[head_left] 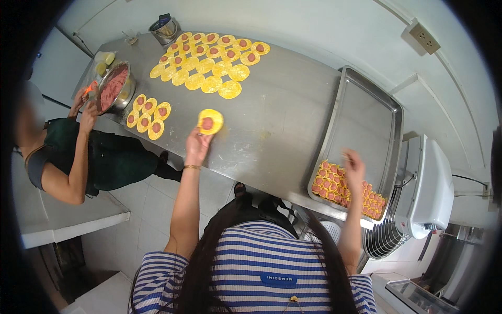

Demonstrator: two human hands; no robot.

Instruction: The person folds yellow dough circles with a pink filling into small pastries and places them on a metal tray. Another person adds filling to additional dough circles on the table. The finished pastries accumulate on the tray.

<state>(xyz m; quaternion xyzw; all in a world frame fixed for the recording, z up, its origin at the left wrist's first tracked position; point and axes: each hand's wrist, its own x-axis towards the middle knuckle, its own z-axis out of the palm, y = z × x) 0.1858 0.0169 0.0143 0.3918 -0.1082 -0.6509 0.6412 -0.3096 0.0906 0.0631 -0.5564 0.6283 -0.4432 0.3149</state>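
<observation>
My left hand (197,145) grips the near edge of a round yellow dumpling wrapper (216,116) with a ball of pink meat filling (207,123) on it. It is over the front part of the steel table. My right hand (354,168) hovers above the metal tray (336,118), fingers loosely apart and slightly blurred, with nothing visible in them. Beneath and around it, small open-topped yellow dumplings (337,183) with pink filling stand packed in rows at the tray's near end.
Farther left lie a small group of filled wrappers (149,106) and a larger sheet of wrappers (212,83), some without filling. Across the left end, a co-worker (99,152) holds an orange-handled tool by a bowl of pink filling (113,91). A white machine (431,183) stands right of the tray.
</observation>
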